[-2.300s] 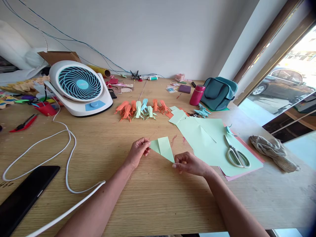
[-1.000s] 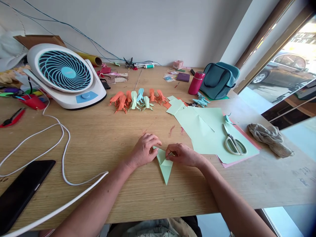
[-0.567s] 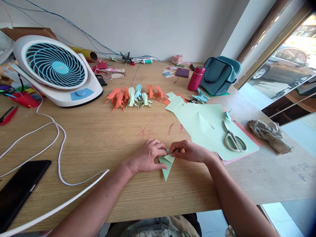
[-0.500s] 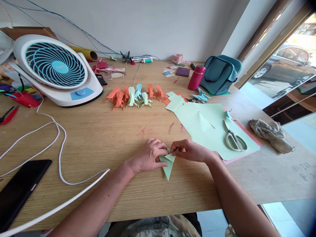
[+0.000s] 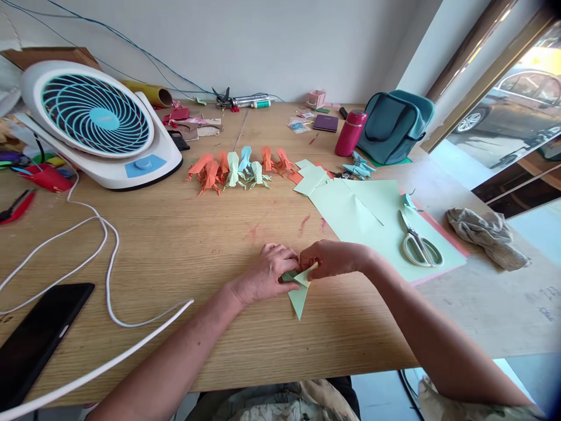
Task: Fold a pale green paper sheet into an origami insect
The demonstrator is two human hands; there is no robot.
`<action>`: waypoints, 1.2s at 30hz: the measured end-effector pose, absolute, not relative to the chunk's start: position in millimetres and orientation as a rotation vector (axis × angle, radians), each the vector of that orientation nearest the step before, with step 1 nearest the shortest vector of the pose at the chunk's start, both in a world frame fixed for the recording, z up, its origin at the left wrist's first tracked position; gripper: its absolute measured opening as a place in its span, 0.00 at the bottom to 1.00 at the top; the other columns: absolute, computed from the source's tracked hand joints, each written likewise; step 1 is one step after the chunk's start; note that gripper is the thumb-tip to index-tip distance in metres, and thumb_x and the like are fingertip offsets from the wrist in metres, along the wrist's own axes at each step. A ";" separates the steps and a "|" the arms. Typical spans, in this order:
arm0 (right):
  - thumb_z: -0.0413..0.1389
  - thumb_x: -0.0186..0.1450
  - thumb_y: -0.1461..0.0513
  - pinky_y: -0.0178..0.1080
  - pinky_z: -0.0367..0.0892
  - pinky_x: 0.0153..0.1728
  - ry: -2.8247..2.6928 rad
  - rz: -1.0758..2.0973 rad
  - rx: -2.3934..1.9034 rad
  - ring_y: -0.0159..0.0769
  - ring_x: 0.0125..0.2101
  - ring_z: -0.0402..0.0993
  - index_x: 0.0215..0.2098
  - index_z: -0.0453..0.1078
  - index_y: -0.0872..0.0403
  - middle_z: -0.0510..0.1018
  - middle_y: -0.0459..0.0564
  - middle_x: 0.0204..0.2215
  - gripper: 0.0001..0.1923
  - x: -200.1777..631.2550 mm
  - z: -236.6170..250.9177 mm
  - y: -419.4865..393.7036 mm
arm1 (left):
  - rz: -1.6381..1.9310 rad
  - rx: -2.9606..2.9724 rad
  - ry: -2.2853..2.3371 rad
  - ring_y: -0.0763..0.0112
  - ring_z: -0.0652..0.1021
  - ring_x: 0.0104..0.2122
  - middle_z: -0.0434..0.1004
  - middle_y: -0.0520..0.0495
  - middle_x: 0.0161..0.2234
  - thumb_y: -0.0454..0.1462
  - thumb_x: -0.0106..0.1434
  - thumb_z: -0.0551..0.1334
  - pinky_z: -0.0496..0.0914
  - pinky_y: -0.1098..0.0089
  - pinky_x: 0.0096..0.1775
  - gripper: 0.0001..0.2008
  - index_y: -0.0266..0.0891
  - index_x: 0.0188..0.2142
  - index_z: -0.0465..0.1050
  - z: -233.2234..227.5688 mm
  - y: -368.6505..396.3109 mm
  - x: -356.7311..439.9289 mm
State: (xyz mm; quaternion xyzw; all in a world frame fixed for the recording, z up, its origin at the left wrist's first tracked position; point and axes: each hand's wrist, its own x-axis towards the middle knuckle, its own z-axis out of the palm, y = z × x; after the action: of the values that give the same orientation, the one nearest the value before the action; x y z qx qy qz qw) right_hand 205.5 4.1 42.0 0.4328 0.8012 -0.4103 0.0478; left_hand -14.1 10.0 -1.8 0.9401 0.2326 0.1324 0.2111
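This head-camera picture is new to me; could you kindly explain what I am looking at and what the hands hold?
The camera sits on a person's head, looking forward and down at their own bare hands over a light wooden table. The left hand presses down and the right hand pinches a pale green folded paper triangle. Beyond lie a row of orange, green and blue folded paper figures, a white desk fan, pale green paper sheets with white-handled scissors on them, and a teal bag.

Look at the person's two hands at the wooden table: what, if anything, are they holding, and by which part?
Both the left hand and right hand pinch the folded green paper at its wide upper end; its pointed lower tip lies free on the table.
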 end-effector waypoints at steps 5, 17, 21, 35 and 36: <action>0.61 0.58 0.60 0.35 0.59 0.28 2.396 -1.052 1.241 0.35 0.29 0.72 0.39 0.78 0.53 0.80 0.46 0.32 0.11 202.9 46.0 10.4 | 0.358 2.612 0.632 0.63 0.74 0.44 0.77 0.49 0.44 0.44 0.54 0.74 0.59 0.60 0.50 0.18 0.41 0.41 0.75 -4.9 13.7 -13.8; 0.56 0.64 0.62 0.35 0.63 0.34 2.465 -0.925 1.450 0.34 0.33 0.73 0.34 0.78 0.51 0.78 0.48 0.37 0.07 226.8 50.7 -9.0 | 0.383 2.584 0.660 0.64 0.73 0.42 0.75 0.49 0.39 0.43 0.55 0.74 0.61 0.62 0.48 0.17 0.42 0.41 0.77 -8.3 12.1 -13.0; 0.58 0.64 0.62 0.39 0.63 0.42 2.462 -0.816 1.448 0.38 0.38 0.74 0.36 0.78 0.51 0.78 0.49 0.39 0.06 224.5 53.9 -16.6 | 0.357 2.553 0.713 0.67 0.73 0.40 0.76 0.51 0.38 0.38 0.59 0.71 0.59 0.62 0.47 0.10 0.42 0.40 0.77 -7.6 4.9 -10.2; 0.64 0.61 0.51 0.44 0.57 0.44 2.627 -0.407 1.483 0.43 0.37 0.71 0.32 0.76 0.54 0.79 0.51 0.31 0.14 177.0 56.8 -36.6 | 0.449 2.478 0.838 0.68 0.74 0.36 0.76 0.54 0.33 0.35 0.58 0.70 0.59 0.62 0.44 0.07 0.41 0.34 0.74 -8.2 -8.7 -4.6; 0.63 0.62 0.52 0.43 0.57 0.44 2.649 -0.449 1.489 0.42 0.36 0.71 0.32 0.76 0.53 0.79 0.50 0.30 0.13 178.2 54.7 -36.9 | 0.441 2.484 0.857 0.68 0.73 0.35 0.76 0.53 0.32 0.36 0.58 0.70 0.59 0.62 0.43 0.07 0.40 0.33 0.73 -8.4 -9.6 -3.8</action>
State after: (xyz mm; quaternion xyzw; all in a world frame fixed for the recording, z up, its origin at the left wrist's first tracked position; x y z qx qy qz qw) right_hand 178.2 -36.9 54.7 0.4843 0.8619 -0.1459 0.0349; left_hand -3.8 -9.6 -8.4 0.9059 0.3126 0.1608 0.2362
